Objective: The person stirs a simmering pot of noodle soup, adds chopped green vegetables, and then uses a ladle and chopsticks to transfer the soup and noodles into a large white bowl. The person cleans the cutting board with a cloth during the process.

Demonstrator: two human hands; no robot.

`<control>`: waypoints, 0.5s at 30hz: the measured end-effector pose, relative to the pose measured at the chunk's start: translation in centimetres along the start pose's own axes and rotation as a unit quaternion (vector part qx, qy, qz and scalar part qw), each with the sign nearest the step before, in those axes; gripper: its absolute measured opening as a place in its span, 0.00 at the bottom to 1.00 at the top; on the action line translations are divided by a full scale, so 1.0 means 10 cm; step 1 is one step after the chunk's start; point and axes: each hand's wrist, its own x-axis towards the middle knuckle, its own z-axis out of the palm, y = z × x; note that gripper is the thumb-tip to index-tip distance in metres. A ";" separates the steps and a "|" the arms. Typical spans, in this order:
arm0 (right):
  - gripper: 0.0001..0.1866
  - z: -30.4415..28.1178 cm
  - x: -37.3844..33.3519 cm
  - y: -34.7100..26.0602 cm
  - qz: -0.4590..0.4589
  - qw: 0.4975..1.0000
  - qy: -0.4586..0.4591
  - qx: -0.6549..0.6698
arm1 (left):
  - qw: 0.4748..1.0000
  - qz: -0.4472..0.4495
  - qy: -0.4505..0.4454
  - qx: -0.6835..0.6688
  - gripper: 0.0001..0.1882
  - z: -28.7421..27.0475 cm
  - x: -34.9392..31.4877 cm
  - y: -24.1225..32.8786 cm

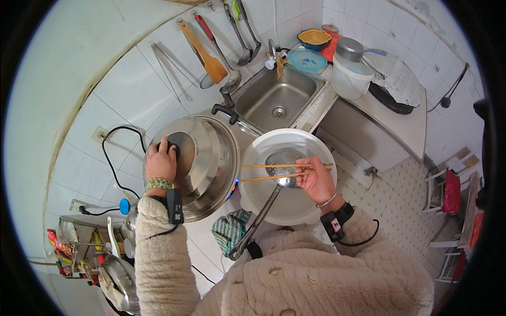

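Left hand (161,166) is curled over the black knob (172,151) of the big steel lid (205,160), partly hiding it; looks like a firm grip, and the knob is likely the coolest, surest handle there. Lid sits directly under that hand, on the wide pot at left; can't tell if it's lifted at all. Right hand (316,181) has thumb and fingers pinched round a pair of chopsticks (263,166), sticks running left from the hand, tips slightly apart with nothing between them. Tips end over the left rim of the white basin (287,217), just beside the pot's right edge. Held near the back ends, presumably for reach and to keep fingers away from heat. Below the right hand, the skimmer (277,157) has its holed bowl over the basin and its handle crossing the near rim toward the coat, probably left that way to be easy to grab. Checked cloth (229,230) lies near, between pot and basin. Sink (279,95) is on the far side, tap (271,52) behind it, bucket (350,79) to its right. Spatula (213,68) hangs on the far wall, presumably to save counter space.
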 end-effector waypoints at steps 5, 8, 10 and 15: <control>0.25 0.05 0.00 0.02 -0.007 1.000 0.010 -0.006 | 1.000 -0.004 0.003 0.005 0.19 -0.03 0.02 -0.01; 0.25 0.06 -0.01 0.02 -0.004 1.000 0.013 0.000 | 1.000 -0.009 -0.005 0.004 0.19 -0.05 0.02 -0.01; 0.25 0.06 -0.01 0.02 0.001 1.000 0.014 0.000 | 1.000 -0.011 -0.005 0.005 0.19 -0.06 0.02 0.01; 0.25 0.01 -0.01 0.06 -0.010 1.000 0.026 0.006 | 1.000 -0.019 -0.012 -0.004 0.19 -0.11 -0.01 0.07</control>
